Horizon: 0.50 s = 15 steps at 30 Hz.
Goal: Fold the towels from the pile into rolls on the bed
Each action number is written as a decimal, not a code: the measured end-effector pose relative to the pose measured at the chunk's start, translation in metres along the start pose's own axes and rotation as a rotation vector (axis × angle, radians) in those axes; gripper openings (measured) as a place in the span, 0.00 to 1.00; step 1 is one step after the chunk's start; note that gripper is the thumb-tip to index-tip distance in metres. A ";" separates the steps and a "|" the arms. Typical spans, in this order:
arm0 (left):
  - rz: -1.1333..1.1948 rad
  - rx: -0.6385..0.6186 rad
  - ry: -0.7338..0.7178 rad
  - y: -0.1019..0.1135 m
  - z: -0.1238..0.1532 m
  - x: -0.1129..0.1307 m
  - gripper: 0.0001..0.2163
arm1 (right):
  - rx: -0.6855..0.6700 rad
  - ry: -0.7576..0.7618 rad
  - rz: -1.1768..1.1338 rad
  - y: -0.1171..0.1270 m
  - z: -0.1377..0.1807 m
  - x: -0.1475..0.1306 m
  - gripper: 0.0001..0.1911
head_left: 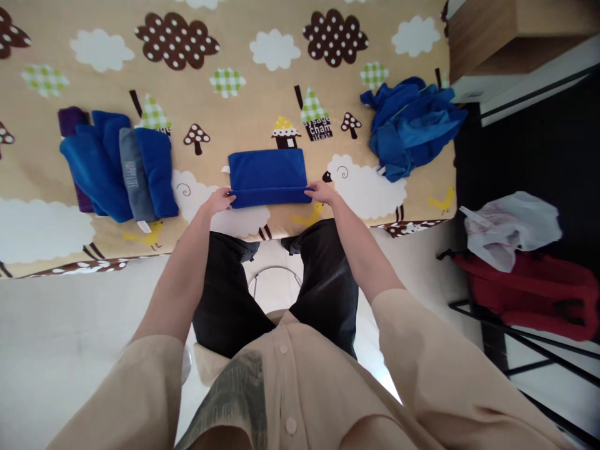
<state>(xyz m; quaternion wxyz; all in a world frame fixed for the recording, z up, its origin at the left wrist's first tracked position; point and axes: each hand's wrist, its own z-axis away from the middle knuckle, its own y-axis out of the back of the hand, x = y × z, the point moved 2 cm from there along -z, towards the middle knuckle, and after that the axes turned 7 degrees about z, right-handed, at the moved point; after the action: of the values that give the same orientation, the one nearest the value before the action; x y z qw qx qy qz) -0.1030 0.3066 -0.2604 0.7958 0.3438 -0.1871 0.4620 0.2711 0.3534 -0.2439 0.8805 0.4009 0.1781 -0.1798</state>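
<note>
A folded blue cloth lies in front of me on a tan bed sheet printed with clouds, sheep and mushrooms. My left hand pinches the cloth's near left corner. My right hand pinches its near right corner. Between them the near edge is rolled up into a narrow fold. Both forearms reach out from beige sleeves.
A row of folded blue, grey and purple garments lies at the left. A crumpled blue heap sits at the right edge of the bed. Beyond it are a wooden shelf, a white plastic bag and a red backpack.
</note>
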 end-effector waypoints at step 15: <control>-0.296 -0.047 0.007 0.003 0.000 -0.002 0.12 | 0.074 -0.037 0.065 -0.001 -0.007 0.008 0.14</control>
<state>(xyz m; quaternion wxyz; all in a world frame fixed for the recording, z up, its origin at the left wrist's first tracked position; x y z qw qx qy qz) -0.1063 0.3062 -0.2605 0.8638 0.3472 -0.1424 0.3361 0.2765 0.3567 -0.2521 0.8735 0.4356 0.1420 -0.1649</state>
